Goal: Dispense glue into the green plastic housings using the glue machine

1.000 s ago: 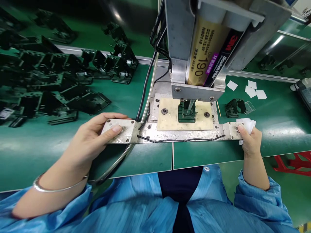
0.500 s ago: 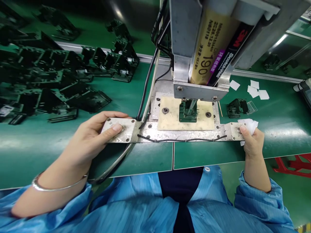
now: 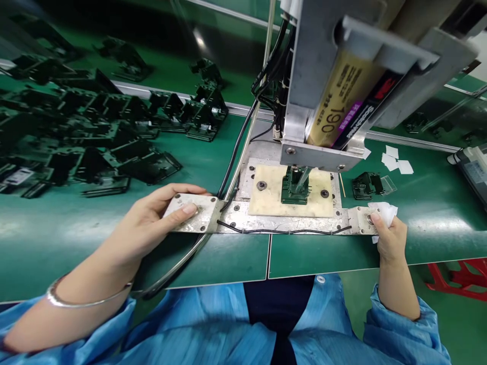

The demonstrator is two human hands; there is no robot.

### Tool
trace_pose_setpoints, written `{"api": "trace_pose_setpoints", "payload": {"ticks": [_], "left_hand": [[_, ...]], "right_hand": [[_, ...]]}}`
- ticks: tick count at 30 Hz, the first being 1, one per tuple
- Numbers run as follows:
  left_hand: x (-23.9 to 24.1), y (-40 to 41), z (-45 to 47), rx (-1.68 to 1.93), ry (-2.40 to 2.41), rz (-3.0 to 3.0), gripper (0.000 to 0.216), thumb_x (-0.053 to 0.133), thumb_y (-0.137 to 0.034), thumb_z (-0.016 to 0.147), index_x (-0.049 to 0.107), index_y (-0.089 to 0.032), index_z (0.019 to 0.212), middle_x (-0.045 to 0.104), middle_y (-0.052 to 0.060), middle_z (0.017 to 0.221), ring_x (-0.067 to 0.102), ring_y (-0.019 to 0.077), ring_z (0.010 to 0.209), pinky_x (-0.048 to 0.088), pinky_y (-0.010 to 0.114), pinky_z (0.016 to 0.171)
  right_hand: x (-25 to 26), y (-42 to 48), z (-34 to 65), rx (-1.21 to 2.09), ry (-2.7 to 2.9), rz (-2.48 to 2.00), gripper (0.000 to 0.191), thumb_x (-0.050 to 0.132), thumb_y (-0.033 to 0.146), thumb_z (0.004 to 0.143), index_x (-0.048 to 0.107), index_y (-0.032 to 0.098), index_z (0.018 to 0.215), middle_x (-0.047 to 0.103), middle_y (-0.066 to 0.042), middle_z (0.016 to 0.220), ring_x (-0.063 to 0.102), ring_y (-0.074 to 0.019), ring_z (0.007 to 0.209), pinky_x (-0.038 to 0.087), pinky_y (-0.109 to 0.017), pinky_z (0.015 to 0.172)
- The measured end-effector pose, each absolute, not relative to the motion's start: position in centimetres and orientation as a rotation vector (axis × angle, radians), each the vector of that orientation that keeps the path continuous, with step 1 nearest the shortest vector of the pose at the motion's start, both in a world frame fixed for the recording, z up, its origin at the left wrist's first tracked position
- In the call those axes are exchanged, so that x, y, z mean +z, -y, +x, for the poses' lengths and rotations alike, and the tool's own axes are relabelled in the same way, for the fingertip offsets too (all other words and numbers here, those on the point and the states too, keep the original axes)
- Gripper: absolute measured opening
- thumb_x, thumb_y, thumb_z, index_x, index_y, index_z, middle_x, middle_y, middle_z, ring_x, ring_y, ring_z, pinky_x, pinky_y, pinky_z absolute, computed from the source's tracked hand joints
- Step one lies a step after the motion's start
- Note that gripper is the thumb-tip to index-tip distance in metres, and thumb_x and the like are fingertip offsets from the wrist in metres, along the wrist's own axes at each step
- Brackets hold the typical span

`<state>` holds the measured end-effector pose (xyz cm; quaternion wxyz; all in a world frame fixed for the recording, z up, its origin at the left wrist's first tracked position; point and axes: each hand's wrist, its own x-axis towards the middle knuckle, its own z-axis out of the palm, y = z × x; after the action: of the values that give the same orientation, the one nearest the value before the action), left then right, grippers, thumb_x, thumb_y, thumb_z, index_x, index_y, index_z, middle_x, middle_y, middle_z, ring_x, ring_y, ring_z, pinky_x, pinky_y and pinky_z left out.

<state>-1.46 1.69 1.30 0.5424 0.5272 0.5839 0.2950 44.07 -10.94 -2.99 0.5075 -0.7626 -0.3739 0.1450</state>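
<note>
My left hand (image 3: 152,218) is wrapped round the left metal button box (image 3: 208,215), its thumb pressed on the top where the button lies hidden. At the other end of the metal bar, my right hand (image 3: 392,241) has its thumb on the button of the right button box (image 3: 359,221). A crumpled white wipe (image 3: 387,213) is pinched in that same hand. Between the hands, a dark plastic part (image 3: 293,196) sits on a cream fixture plate (image 3: 262,204). The clear nozzle (image 3: 303,177) of a glue cartridge (image 3: 331,101) reaches down into the part.
Many similar dark parts (image 3: 102,167) crowd the bench at left. To the right lie another dark part (image 3: 363,186), white paper squares (image 3: 390,161) and a thin stick (image 3: 342,185). Cables (image 3: 243,137) run past the left button box. A red stool (image 3: 456,279) stands below the bench.
The view has shifted slightly, so the bench sits lower in the picture. Both hands keep their hold on the button boxes, and the part stays under the nozzle.
</note>
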Motion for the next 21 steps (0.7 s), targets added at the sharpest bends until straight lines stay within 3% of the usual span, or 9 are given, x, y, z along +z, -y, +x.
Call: {"api": "trace_pose_setpoints", "payload": {"ticks": [8, 11, 13, 15, 18, 21], "left_hand": [[2.5, -1.4, -0.8, 0.798, -1.41, 1.494, 0.048, 0.076, -0.049, 0.079, 0.065, -0.02, 0.116, 0.066, 0.004, 0.106, 0.058, 0.0166, 0.083, 0.051, 0.021, 0.069], [4.8, -1.9, 0.7, 0.906, -1.387, 1.754, 0.048, 0.077, -0.044, 0.077, 0.064, -0.021, 0.117, 0.065, 0.005, 0.115, 0.061, 0.0221, 0.101, 0.054, 0.032, 0.094], [6.3, -2.7, 2.5, 0.855, -1.329, 1.918, 0.055, 0.08, -0.047, 0.075, 0.063, -0.022, 0.121, 0.065, 0.005, 0.121, 0.06, 0.0263, 0.116, 0.044, 0.041, 0.114], [7.1, -3.9, 4.8, 0.711, -1.216, 2.012, 0.069, 0.083, -0.051, 0.07, 0.059, -0.022, 0.128, 0.062, 0.007, 0.131, 0.056, 0.0291, 0.127, 0.036, 0.046, 0.122], [6.9, -5.7, 8.4, 0.513, -1.044, 1.999, 0.087, 0.086, -0.056, 0.062, 0.052, -0.021, 0.134, 0.053, 0.012, 0.144, 0.052, 0.0351, 0.133, 0.043, 0.053, 0.116], [5.9, -6.8, 11.0, 0.417, -0.951, 1.943, 0.084, 0.088, -0.055, 0.059, 0.054, -0.02, 0.128, 0.058, 0.014, 0.135, 0.056, 0.038, 0.127, 0.05, 0.055, 0.108]], "right_hand": [[-3.0, 11.1, 44.1, 0.327, 0.94, -1.888, 0.057, 0.08, 0.071, 0.065, 0.069, 0.015, 0.064, 0.062, -0.005, 0.061, 0.058, -0.0238, 0.06, 0.045, -0.03, 0.05], [-2.8, 11.1, 44.0, 0.321, 0.947, -1.887, 0.058, 0.08, 0.072, 0.065, 0.068, 0.016, 0.064, 0.061, -0.005, 0.06, 0.058, -0.0237, 0.059, 0.045, -0.03, 0.05], [-2.6, 11.0, 43.7, 0.333, 0.941, -1.88, 0.058, 0.08, 0.073, 0.064, 0.069, 0.016, 0.065, 0.062, -0.005, 0.061, 0.059, -0.024, 0.06, 0.047, -0.031, 0.051], [-2.3, 10.9, 43.5, 0.334, 0.938, -1.881, 0.059, 0.079, 0.074, 0.064, 0.069, 0.016, 0.066, 0.062, -0.005, 0.061, 0.059, -0.0243, 0.06, 0.048, -0.031, 0.052], [-2.2, 10.9, 43.3, 0.324, 0.936, -1.91, 0.059, 0.078, 0.075, 0.063, 0.066, 0.017, 0.061, 0.059, -0.004, 0.057, 0.058, -0.0235, 0.057, 0.047, -0.031, 0.049], [-2.3, 11.0, 43.3, 0.335, 0.927, -1.922, 0.057, 0.079, 0.072, 0.063, 0.065, 0.017, 0.06, 0.058, -0.004, 0.056, 0.059, -0.0238, 0.057, 0.048, -0.03, 0.048]]}}
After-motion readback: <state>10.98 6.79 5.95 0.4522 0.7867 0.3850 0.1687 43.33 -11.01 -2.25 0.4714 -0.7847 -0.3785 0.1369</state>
